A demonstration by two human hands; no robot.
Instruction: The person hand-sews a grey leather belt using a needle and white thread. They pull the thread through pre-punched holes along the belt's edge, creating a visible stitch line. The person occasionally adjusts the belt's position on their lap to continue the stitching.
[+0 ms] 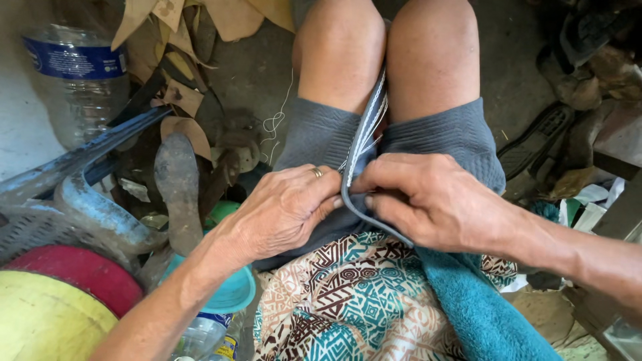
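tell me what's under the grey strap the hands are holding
The grey strap runs between the knees, over the grey shorts. The left hand and right hand pinch its near end; their fingers hide what lies under that part.

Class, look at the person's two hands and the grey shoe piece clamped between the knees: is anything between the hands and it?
Nothing visible. The left hand and right hand both already pinch the grey shoe piece directly at its near edge.
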